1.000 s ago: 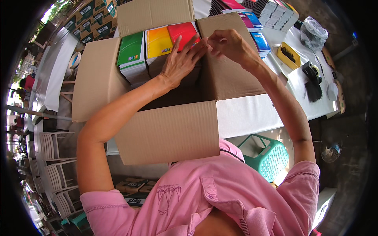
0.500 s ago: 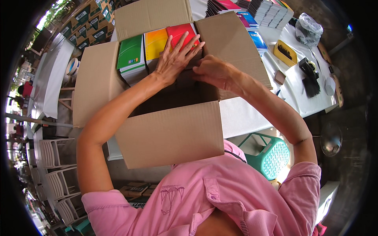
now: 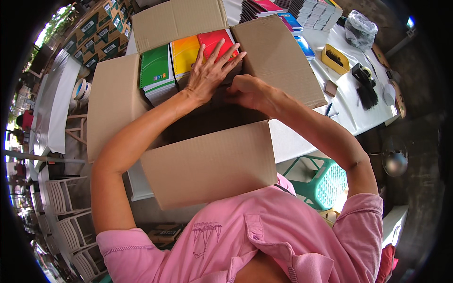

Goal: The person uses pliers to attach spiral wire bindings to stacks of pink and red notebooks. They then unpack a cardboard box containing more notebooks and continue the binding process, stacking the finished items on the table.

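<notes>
Resting left hand (image 3: 207,78): your fingers lie released and spread over the red notebook stack (image 3: 215,41), much as a second ago.
Right hand (image 3: 250,91): lower than a second ago — now curled inside the cardboard box (image 3: 212,165), near its right flap; your fingertips are shadowed, so I cannot tell whether you grasp anything.
Notebook stacks inside: three, side by side — green (image 3: 155,66), yellow (image 3: 183,51), red.
Box flaps: four, all folded outward.
Yellow tray (image 3: 331,65): one, on your right.
Green stool (image 3: 330,184): one.

Short-sleeved pink polo shirt (image 3: 278,226), purple stitching (image 3: 127,249) around the sleeve hems (image 3: 121,237), a button placket (image 3: 255,227), and a purple outlined parachute-like motif (image 3: 206,236) left of it
</notes>
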Demonstrator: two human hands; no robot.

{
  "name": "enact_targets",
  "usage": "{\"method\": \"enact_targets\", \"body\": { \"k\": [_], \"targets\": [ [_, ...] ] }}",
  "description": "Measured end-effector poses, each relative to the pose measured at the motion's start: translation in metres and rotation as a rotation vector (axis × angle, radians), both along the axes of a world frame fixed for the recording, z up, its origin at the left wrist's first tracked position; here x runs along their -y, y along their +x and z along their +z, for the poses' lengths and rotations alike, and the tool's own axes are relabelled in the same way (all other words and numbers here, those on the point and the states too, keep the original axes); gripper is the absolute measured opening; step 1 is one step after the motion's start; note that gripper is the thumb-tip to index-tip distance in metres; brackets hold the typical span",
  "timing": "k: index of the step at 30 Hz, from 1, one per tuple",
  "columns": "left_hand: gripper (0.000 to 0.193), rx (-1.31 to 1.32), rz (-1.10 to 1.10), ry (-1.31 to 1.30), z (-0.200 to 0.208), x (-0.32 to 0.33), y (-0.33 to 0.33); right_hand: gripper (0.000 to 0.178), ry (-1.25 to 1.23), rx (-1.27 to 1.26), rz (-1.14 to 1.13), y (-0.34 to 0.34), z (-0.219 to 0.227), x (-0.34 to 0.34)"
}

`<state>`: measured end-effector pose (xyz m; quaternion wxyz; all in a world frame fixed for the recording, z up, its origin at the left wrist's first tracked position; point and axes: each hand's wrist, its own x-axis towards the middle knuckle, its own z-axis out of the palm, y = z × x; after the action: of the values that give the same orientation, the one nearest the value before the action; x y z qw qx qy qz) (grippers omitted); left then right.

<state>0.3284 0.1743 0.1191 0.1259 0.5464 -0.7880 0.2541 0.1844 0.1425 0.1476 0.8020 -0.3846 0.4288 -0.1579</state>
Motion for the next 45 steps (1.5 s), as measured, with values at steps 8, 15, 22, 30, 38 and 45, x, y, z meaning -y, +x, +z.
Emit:
{"method": "enact_targets", "body": {
  "k": [8, 15, 22, 30, 38, 45],
  "targets": [
    [0.071, 0.131, 0.004, -0.148, -0.028, 0.006, -0.006, 0.046, 0.157, 0.151, -0.179, 0.017, -0.034, 0.009],
    [0.077, 0.177, 0.033, -0.092, -0.01, 0.002, -0.002, 0.028, -0.445, -0.306, 0.271, 0.004, -0.039, 0.014],
    [0.086, 0.237, -0.083, -0.223, -0.007, 0.009, 0.005, 0.037, -0.133, -0.045, 0.032, 0.011, -0.045, 0.015],
    [0.096, 0.112, -0.032, -0.127, 0.016, 0.008, 0.011, 0.033, 0.324, 0.438, -0.35, 0.024, -0.044, 0.028],
    [0.066, -0.144, -0.088, 0.111, 0.048, 0.001, 0.036, 0.071, 0.172, 0.426, -0.36, 0.026, -0.014, 0.016],
    [0.048, -0.787, -0.126, 0.372, 0.031, 0.03, 0.087, 0.075, 0.133, 0.413, -0.462, 0.071, -0.026, 0.033]
  ]
}}
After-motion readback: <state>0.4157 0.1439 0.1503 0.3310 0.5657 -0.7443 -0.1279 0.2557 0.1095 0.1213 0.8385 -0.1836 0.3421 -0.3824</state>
